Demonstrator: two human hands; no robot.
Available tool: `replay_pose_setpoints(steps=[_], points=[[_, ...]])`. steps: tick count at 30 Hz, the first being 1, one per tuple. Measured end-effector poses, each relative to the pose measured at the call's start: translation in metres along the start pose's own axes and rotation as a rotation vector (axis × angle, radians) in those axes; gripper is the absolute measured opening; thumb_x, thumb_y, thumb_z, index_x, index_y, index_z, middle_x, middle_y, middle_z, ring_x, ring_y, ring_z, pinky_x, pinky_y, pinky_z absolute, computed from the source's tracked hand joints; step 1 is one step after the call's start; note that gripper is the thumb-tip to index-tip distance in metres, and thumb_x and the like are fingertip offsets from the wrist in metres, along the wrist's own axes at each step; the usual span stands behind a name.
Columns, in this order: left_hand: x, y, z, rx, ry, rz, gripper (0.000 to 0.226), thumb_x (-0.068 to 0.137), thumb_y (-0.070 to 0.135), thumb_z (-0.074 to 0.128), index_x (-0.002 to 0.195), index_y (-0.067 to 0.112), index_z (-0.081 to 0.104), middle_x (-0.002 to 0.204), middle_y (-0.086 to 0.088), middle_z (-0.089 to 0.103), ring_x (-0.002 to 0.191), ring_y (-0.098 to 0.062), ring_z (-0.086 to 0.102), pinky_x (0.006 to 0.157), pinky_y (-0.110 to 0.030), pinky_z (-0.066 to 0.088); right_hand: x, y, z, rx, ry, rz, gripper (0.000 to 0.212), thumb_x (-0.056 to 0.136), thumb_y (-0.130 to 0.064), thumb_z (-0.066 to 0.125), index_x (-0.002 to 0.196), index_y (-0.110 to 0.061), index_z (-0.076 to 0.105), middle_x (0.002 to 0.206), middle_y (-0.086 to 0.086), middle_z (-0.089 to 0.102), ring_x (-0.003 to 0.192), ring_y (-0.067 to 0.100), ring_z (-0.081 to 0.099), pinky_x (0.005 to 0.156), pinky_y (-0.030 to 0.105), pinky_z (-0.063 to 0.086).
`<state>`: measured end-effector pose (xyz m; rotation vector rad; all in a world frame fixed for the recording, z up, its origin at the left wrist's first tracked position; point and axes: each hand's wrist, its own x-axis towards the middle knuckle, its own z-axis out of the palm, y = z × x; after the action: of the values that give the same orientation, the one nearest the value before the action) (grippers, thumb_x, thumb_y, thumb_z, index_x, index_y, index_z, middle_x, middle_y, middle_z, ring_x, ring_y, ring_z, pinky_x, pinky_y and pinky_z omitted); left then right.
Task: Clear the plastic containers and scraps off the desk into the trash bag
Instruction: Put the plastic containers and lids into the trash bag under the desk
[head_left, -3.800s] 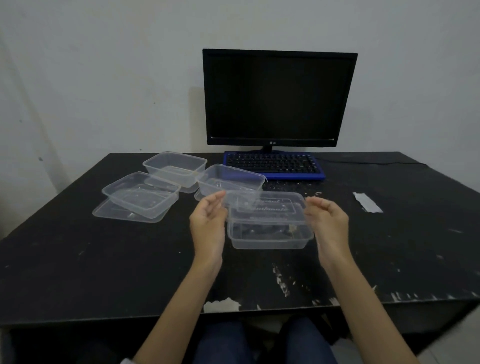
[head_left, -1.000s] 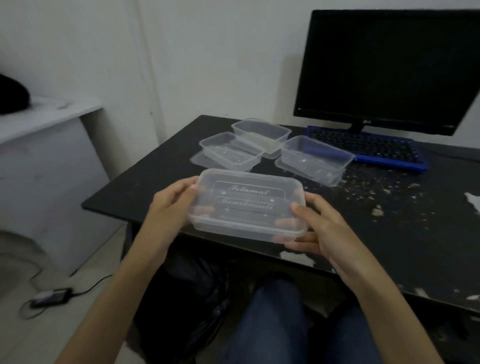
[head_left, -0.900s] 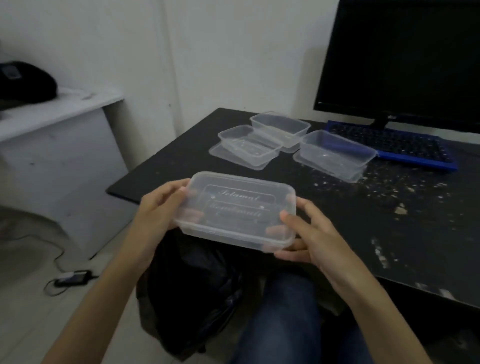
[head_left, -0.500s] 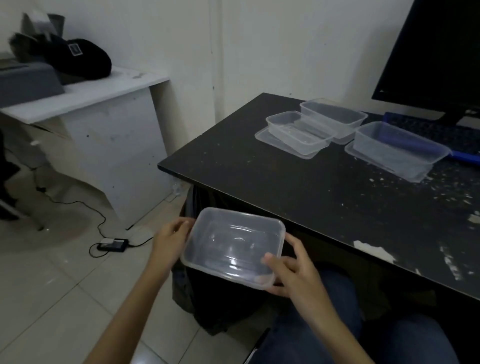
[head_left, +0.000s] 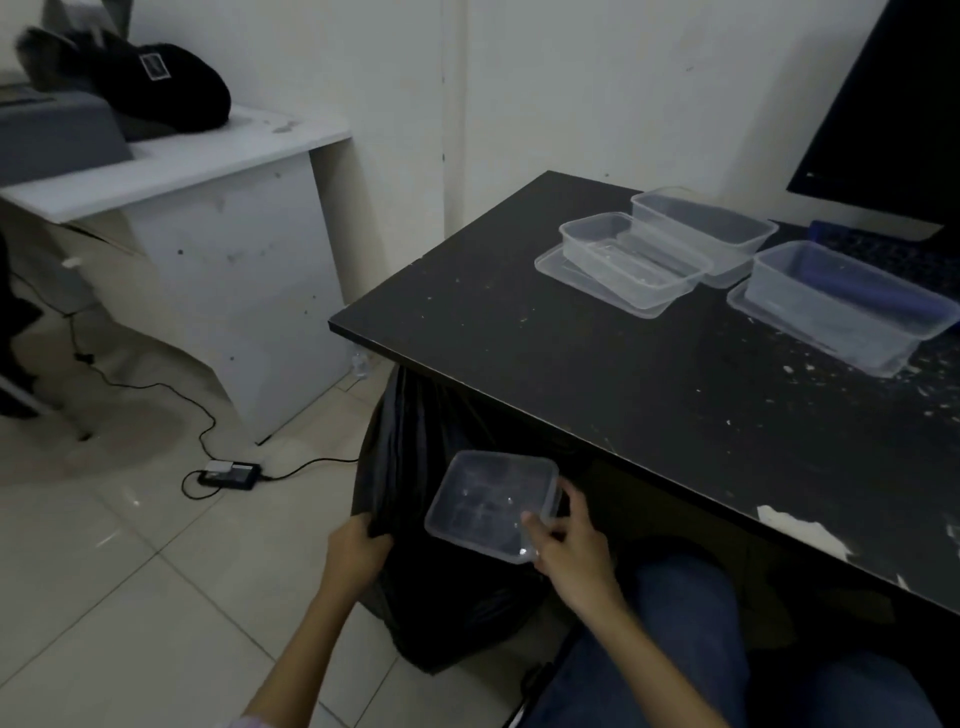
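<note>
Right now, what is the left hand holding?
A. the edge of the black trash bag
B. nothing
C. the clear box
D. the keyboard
A. The left hand grips the rim of the black trash bag, pulling it open, while the right hand holds the clear box over the bag.

A plain office room: a black work surface carrying a monitor and keyboard, white side desk, tiled floor.
</note>
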<state>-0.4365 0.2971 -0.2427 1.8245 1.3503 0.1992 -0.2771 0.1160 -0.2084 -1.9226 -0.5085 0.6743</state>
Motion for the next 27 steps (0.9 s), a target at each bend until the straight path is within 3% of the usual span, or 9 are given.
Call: replay_pose_setpoints(steps=[3,4,7,10,13,17,22,25,27], points=[[-0.011,-0.002,-0.010,-0.128,0.019,-0.012,0.013,0.083,0.004,0.055,0.089,-0.004,0.063,0.083,-0.021,0.067,0.079,-0.031,0.064,0.073,-0.040,0.055,0.007,-0.006,0.020,-0.076,-0.038,-0.019,0.067,0.091,-0.037,0.059,0.146,-0.033,0.021,0.094,-0.012,0.061,0.080,-0.003,0.055,0.064,0.009,0.046],[-0.015,-0.002,-0.013,-0.152,0.027,-0.012,0.014,0.084,0.004,0.055,0.089,-0.005,0.063,0.080,-0.020,0.066,0.077,-0.030,0.063,0.073,-0.043,0.056,0.008,-0.008,0.027,-0.088,-0.056,-0.012,0.068,0.092,-0.037,0.057,0.147,-0.034,0.018,0.104,-0.007,0.062,0.085,0.001,0.057,0.065,0.008,0.043],[-0.024,-0.001,-0.021,-0.174,0.057,-0.001,0.010,0.084,0.006,0.055,0.084,-0.001,0.062,0.076,-0.015,0.066,0.075,-0.029,0.063,0.073,-0.044,0.056,0.015,-0.010,0.047,-0.127,-0.186,0.048,0.071,0.094,-0.039,0.051,0.150,-0.036,0.006,0.136,0.009,0.049,0.117,0.022,0.053,0.085,0.026,0.044],[-0.032,0.004,-0.022,-0.205,0.043,0.007,0.008,0.085,0.006,0.055,0.083,0.003,0.063,0.077,-0.012,0.066,0.076,-0.027,0.063,0.074,-0.043,0.056,0.018,-0.009,0.061,-0.207,-0.444,0.109,0.067,0.098,-0.036,0.045,0.151,-0.035,0.005,0.154,0.006,0.026,0.137,0.027,0.033,0.110,0.039,0.033],[-0.036,0.010,-0.020,-0.190,0.041,0.017,0.011,0.084,0.005,0.055,0.088,-0.003,0.062,0.079,-0.019,0.066,0.077,-0.032,0.065,0.072,-0.042,0.055,0.015,-0.006,0.072,-0.324,-0.559,0.058,0.061,0.099,-0.027,0.041,0.152,-0.027,0.010,0.156,0.004,0.020,0.140,0.025,0.027,0.113,0.034,0.027],[-0.039,0.017,-0.017,-0.167,0.041,0.023,0.012,0.083,0.004,0.056,0.087,-0.005,0.062,0.081,-0.021,0.066,0.080,-0.032,0.064,0.075,-0.047,0.056,0.013,-0.004,0.072,-0.400,-0.547,-0.007,0.053,0.100,-0.022,0.040,0.150,-0.019,0.023,0.155,0.005,0.025,0.141,0.023,0.024,0.116,0.033,0.022],[-0.044,0.025,-0.018,-0.043,0.089,0.126,0.011,0.084,0.008,0.059,0.094,0.002,0.061,0.074,0.000,0.060,0.070,-0.018,0.057,0.056,-0.020,0.043,0.014,-0.012,0.047,-0.371,-0.522,-0.069,0.047,0.100,-0.023,0.041,0.146,-0.017,0.032,0.151,0.001,0.028,0.139,0.019,0.026,0.112,0.027,0.024],[-0.049,0.038,-0.021,-0.001,0.156,0.237,0.015,0.084,0.007,0.059,0.099,0.008,0.061,0.085,-0.002,0.065,0.075,-0.019,0.061,0.067,-0.026,0.046,0.011,-0.024,0.033,-0.362,-0.442,-0.133,0.044,0.099,-0.022,0.044,0.142,-0.018,0.039,0.147,-0.002,0.034,0.135,0.016,0.032,0.110,0.025,0.028],[-0.054,0.051,-0.023,0.014,0.181,0.317,0.017,0.086,0.009,0.059,0.103,0.010,0.062,0.087,0.000,0.064,0.074,-0.012,0.060,0.066,-0.020,0.045,0.005,-0.033,0.022,-0.345,-0.358,-0.193,0.040,0.098,-0.021,0.045,0.138,-0.019,0.046,0.140,-0.001,0.041,0.126,0.013,0.042,0.106,0.026,0.036]])
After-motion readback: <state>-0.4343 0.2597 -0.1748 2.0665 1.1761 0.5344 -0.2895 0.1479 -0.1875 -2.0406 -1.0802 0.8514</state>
